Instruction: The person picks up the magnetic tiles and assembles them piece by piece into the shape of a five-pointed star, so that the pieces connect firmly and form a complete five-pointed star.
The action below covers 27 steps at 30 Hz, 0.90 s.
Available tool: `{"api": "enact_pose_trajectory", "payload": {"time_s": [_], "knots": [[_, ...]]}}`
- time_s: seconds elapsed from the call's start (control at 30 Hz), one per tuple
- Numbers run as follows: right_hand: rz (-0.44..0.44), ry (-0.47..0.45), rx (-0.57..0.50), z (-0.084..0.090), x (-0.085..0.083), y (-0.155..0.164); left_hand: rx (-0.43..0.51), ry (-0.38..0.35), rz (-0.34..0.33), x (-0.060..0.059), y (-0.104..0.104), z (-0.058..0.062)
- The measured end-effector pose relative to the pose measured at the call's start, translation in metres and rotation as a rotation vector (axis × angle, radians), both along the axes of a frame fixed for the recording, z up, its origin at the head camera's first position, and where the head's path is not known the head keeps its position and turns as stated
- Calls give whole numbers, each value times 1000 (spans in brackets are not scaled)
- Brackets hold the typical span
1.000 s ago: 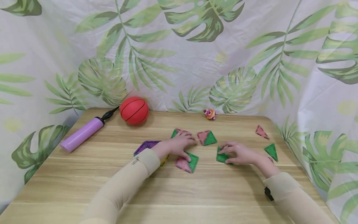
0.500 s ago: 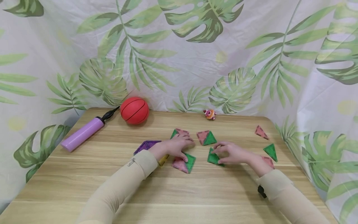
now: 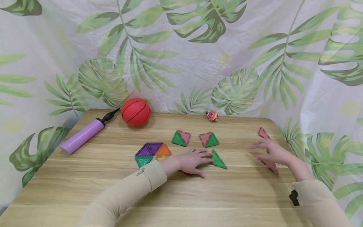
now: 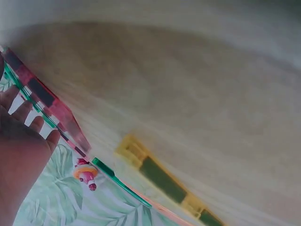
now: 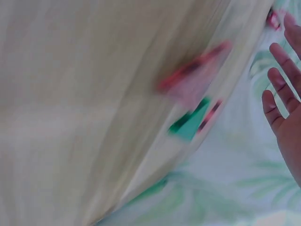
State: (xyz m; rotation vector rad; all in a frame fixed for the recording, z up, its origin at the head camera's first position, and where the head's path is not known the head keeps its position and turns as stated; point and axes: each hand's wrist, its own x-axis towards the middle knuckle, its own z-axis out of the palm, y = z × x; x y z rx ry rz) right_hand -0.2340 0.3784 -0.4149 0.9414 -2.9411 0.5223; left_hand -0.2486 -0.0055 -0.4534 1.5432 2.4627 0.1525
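My left hand (image 3: 193, 161) lies low over the middle of the table with its fingers extended. Its fingertips reach the edge of a green triangular magnetic tile (image 3: 219, 160). Beneath the palm, a pink and green pair of tiles is almost wholly hidden. At the right side, my right hand (image 3: 270, 153) hovers with fingers apart, holding nothing. Near it are a pink triangle tile (image 3: 263, 132), another pink tile (image 3: 271, 166) and a green triangle tile (image 5: 190, 121), mostly covered by the hand in the head view.
Two pink-green tile pairs lie farther back, a left pair (image 3: 181, 138) and a right pair (image 3: 209, 139). A multicoloured tile cluster (image 3: 150, 149) sits left of centre. Behind are a red ball (image 3: 135, 112), a purple hand pump (image 3: 83, 136) and a small toy figure (image 3: 212, 115).
My right hand has let go of the green triangle and moved right, over the loose tiles. My left hand has shifted right and nearer, covering the front pink-green pair and reaching that triangle.
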Motion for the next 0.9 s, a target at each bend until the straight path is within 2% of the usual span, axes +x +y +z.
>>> {"api": "enact_pose_trajectory", "payload": {"time_s": [0.1, 0.2, 0.43, 0.5, 0.9], "knots": [[-17, -3, 45, -1, 5, 17, -10, 14, 7, 1, 0, 1], [-33, -28, 88, -4, 9, 32, 3, -10, 9, 0, -4, 4], [-140, -212, 98, -9, 14, 48, 22, -85, -22, -10, -13, 5], [-160, -233, 87, -10, 15, 47, 11, -98, -28, -12, -14, 6], [-99, -179, 46, -20, 3, 25, 0, -140, -19, -18, -13, 8]]}}
